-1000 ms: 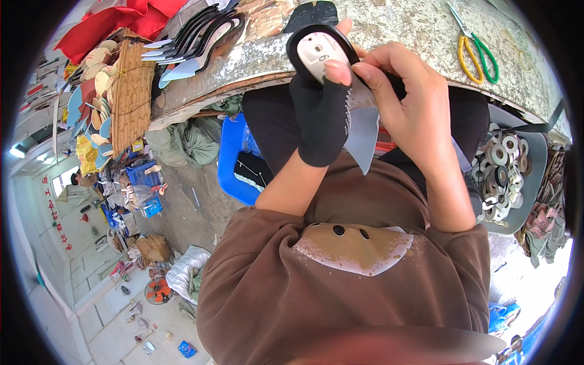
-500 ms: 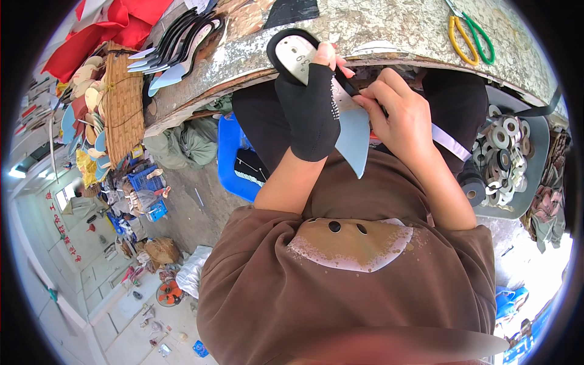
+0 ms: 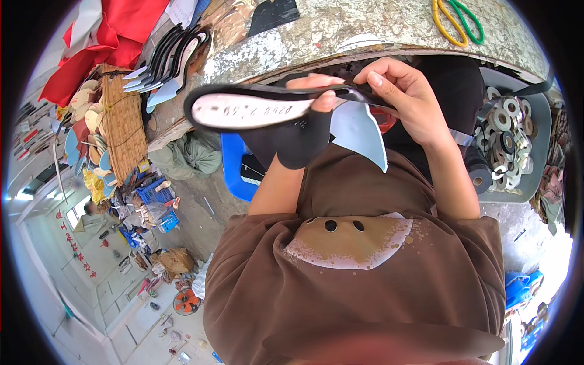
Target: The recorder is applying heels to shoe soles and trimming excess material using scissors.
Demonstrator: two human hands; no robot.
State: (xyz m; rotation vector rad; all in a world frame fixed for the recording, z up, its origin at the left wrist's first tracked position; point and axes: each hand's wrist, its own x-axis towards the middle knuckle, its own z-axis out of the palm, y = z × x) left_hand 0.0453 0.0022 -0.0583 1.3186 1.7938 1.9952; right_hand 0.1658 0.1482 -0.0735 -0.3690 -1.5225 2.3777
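— Insole [image 3: 249, 111] lies crosswise, upper centre of frame, rounded end pointing left!
— Gloved left hand [image 3: 298, 137] pinches its middle; bare right hand [image 3: 404, 97] grips the right end beside the pale blue sheet [image 3: 362, 131].

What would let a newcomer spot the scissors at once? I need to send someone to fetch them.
Start at the worn, mottled grey worktable across the top of the view. Follow it to its far right end, above the tray of tape rolls. The scissors lie flat there, alone, the only thing with one yellow and one green handle loop.
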